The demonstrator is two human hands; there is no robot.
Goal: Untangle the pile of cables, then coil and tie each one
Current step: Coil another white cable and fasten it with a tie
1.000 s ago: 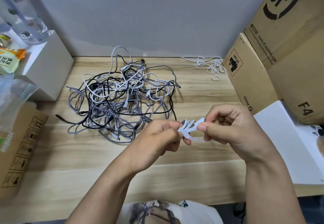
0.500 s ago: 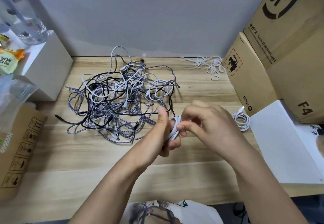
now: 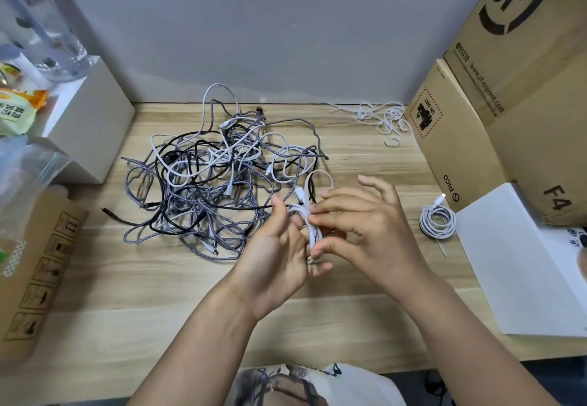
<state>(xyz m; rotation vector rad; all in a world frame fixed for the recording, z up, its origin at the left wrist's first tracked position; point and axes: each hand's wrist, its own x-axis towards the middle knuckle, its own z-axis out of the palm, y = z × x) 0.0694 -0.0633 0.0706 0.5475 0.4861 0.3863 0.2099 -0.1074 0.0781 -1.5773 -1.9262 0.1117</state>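
Near edge: both hands over the counter (image 3: 143,310), working one white cable bundle (image 3: 313,231) held between them, just right of the pile.

Left hand (image 3: 279,256): palm up, bundle lying across the fingers, thumb raised alongside. Fingers are mostly hidden behind the coil, so I'd call it a loose hold, not a clamp.

Right hand (image 3: 365,231): thumb and forefinger pinching the coil at mid-height, the other fingers splayed free. A white loop with a plug end sticks up out of the bundle top.

Change: a second ago the hands were pulling a short white strip taut between them, no coil showing. Half a second ago they closed together on the bundle. Now the strip isn't separately visible. Probably it's being wrapped around the coil. Can't confirm it's fastened.

Meaning: this cable looks coiled, tie step in progress. That loose top loop may need tucking first or it'll slip the tie.

Right, near the white box (image 3: 524,262): one finished white coil (image 3: 437,219) flat on the counter.

Further, left of centre: tangled pile (image 3: 216,180) of grey braided, black and white cables, barely touched. Most of the job remains.

Far right by the cardboard boxes (image 3: 470,138): spare white ties (image 3: 381,118) scattered loose.
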